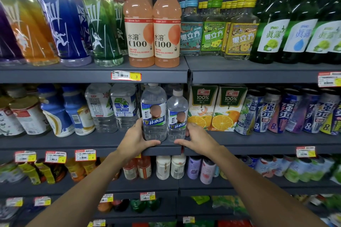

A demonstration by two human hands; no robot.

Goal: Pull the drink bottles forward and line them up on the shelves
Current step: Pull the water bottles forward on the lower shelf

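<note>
Two clear drink bottles with blue-and-white labels stand side by side at the front edge of the middle shelf (103, 142). My left hand (135, 139) grips the base of the left bottle (154, 114), thumb across its front. My right hand (197, 139) holds the right, slightly smaller bottle (177, 114) from its right side, thumb at its base. Both bottles are upright and touch each other.
Clear water bottles (114, 107) stand just left of the pair and two orange juice cartons (215, 108) just right. Peach-coloured bottles (153, 24) sit on the shelf above. Cans (287, 112) fill the right of the middle shelf; more drinks crowd the lower shelves.
</note>
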